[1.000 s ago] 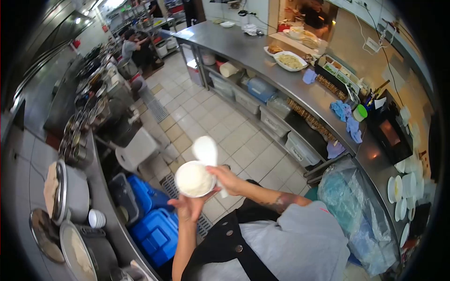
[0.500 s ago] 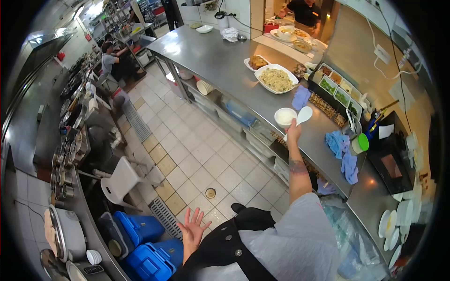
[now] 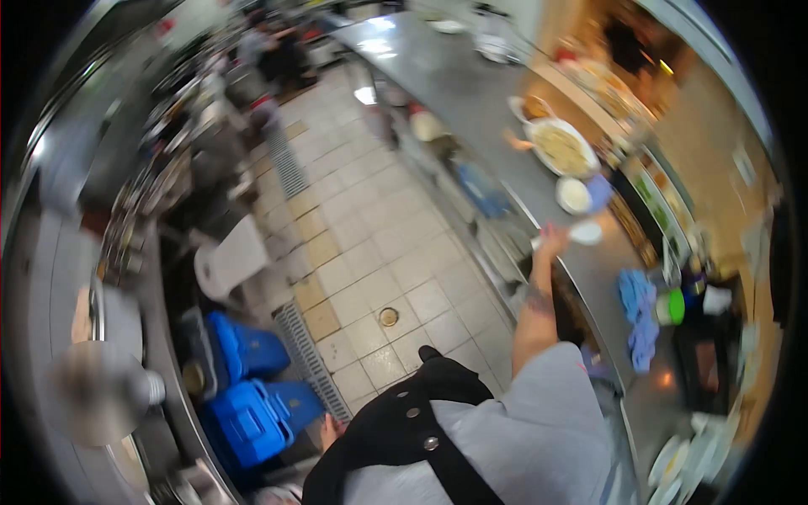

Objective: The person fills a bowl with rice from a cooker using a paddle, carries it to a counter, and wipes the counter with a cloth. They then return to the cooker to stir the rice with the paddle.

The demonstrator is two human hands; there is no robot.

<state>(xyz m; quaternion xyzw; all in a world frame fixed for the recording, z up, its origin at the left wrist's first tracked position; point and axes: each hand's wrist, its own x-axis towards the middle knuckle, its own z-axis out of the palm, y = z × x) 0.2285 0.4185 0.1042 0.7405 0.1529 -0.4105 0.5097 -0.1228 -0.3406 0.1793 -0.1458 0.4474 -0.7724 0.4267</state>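
The right hand [image 3: 551, 241] has its fingers wrapped round the spoon [image 3: 587, 233]; the left hand [image 3: 332, 431] (low by the apron [image 3: 374, 442]) is too blurred to tell. The bowl [image 3: 574, 195], just released, now stands on the counter [image 3: 589, 273], leaving only the spoon held.

My feed comes through fairly bright, with warm orange light glowing in the serving hatch [image 3: 644, 63] between one and two o'clock. White glare sits on the steel counter [image 3: 454, 84] near twelve, an amber glint at four, and a bright spot on shiny metalwork [image 3: 39, 150] between nine and ten. I see blur smearing a distant person [image 3: 278, 55] at eleven, and softening the right hand [image 3: 551, 241] and white spoon [image 3: 587, 233] at three. A round metallic shape [image 3: 97, 391] at eight is badly out of focus. Black rounds off my corners; straight edges bow.
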